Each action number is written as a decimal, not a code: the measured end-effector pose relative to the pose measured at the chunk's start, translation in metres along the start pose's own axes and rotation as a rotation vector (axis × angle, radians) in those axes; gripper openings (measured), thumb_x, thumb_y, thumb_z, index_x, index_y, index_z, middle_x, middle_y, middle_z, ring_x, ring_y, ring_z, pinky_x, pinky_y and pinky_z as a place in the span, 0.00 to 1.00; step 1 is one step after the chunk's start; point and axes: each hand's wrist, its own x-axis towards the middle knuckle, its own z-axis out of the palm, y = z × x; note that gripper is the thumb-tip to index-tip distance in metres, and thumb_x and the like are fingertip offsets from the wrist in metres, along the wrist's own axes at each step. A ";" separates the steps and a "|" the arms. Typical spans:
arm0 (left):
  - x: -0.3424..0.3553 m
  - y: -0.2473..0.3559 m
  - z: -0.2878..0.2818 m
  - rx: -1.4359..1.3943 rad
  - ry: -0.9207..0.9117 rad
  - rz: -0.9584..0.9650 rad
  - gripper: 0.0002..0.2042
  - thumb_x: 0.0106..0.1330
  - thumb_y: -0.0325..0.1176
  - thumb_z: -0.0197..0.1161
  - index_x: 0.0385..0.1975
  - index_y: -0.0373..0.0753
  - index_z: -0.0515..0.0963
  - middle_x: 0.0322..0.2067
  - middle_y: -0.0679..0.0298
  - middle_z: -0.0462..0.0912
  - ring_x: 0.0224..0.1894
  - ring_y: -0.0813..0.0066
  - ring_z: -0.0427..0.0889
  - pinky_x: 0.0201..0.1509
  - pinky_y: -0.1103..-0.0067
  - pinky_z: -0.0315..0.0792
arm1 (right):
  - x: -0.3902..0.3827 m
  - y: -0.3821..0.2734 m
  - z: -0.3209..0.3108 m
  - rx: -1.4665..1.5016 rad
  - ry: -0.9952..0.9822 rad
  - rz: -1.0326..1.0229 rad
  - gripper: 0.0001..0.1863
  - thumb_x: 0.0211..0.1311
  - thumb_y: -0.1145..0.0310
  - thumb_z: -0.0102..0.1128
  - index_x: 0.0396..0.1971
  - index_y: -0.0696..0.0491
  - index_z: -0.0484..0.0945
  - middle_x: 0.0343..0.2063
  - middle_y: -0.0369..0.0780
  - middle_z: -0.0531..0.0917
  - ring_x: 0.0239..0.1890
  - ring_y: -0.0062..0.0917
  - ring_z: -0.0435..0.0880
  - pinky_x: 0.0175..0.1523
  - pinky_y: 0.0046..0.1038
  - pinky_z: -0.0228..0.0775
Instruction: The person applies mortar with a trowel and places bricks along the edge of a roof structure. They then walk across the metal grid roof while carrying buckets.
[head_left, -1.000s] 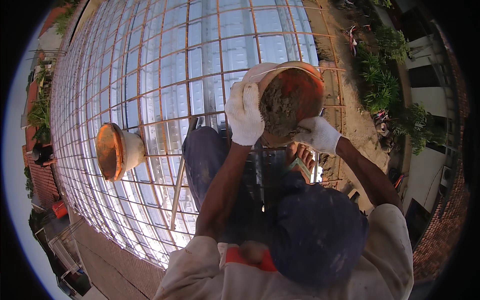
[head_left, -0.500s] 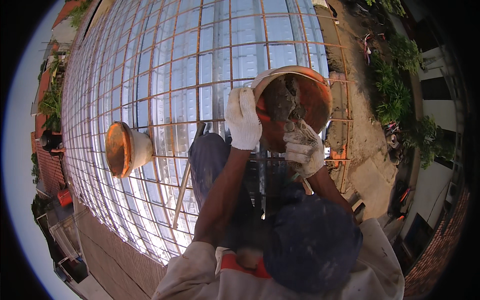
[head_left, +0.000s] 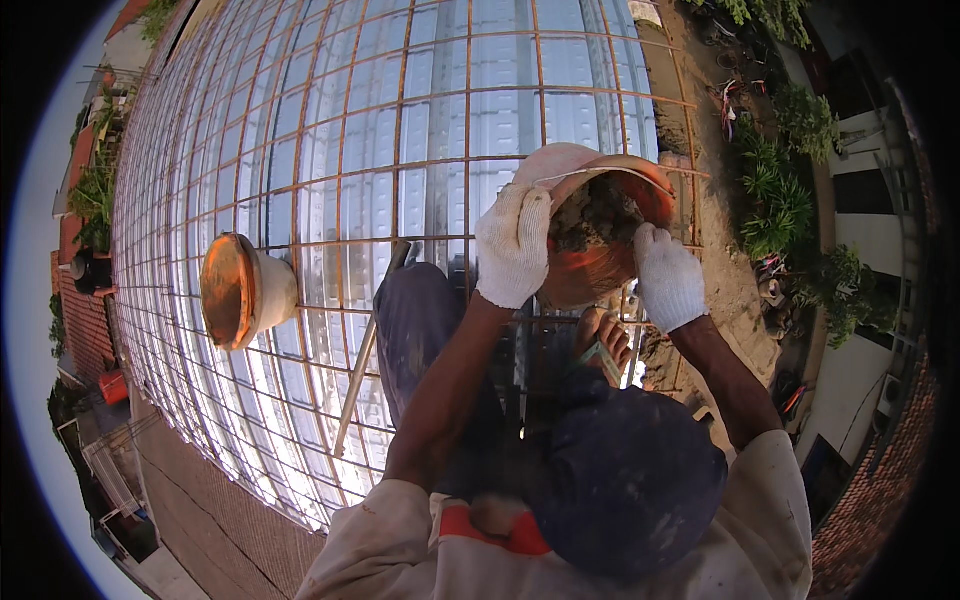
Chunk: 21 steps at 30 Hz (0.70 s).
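My left hand (head_left: 512,250), in a white knit glove, grips the upper-left side of a tilted bucket (head_left: 590,280) with an orange-stained inside. Grey wet mortar (head_left: 590,210) lies in it. My right hand (head_left: 665,275), also gloved, has its fingers curled at the bucket’s right rim. Beneath the bucket, my sandalled foot (head_left: 605,340) rests on the rusty rebar mesh (head_left: 400,160) over ribbed metal sheeting (head_left: 440,60). A second stained bucket (head_left: 270,295) sits on the mesh to the left, and a metal bar (head_left: 357,395) lies beside my knee.
Another person (head_left: 90,268) is at the far left edge beside a red tiled roof (head_left: 80,330). Along the right, beyond the sheeting’s edge, are a dirt strip (head_left: 745,320), green plants (head_left: 770,200) and a white building (head_left: 865,300).
My right hand has come up out of the bucket’s middle to its right rim. The bucket is tipped differently, with its opening partly turned away and more of its pale outside showing at top.
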 end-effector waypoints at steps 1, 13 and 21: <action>-0.001 -0.006 0.001 0.052 0.028 0.084 0.09 0.78 0.31 0.56 0.42 0.31 0.79 0.35 0.46 0.82 0.35 0.44 0.83 0.39 0.63 0.75 | -0.005 -0.005 0.003 -0.035 -0.048 -0.054 0.16 0.62 0.73 0.62 0.49 0.58 0.74 0.38 0.46 0.83 0.36 0.42 0.87 0.38 0.40 0.81; -0.021 0.006 0.003 -0.066 0.058 -0.156 0.09 0.78 0.31 0.55 0.43 0.32 0.80 0.36 0.48 0.82 0.36 0.44 0.83 0.40 0.63 0.75 | -0.034 -0.010 -0.002 0.083 -0.139 -0.093 0.11 0.64 0.72 0.61 0.43 0.56 0.73 0.34 0.47 0.83 0.38 0.45 0.87 0.39 0.45 0.80; -0.022 0.003 -0.004 -0.031 0.088 -0.176 0.10 0.79 0.32 0.55 0.44 0.31 0.80 0.37 0.48 0.82 0.36 0.44 0.83 0.39 0.63 0.74 | -0.038 -0.011 0.003 0.205 -0.168 0.024 0.08 0.68 0.69 0.60 0.42 0.55 0.75 0.37 0.48 0.84 0.39 0.48 0.87 0.42 0.48 0.80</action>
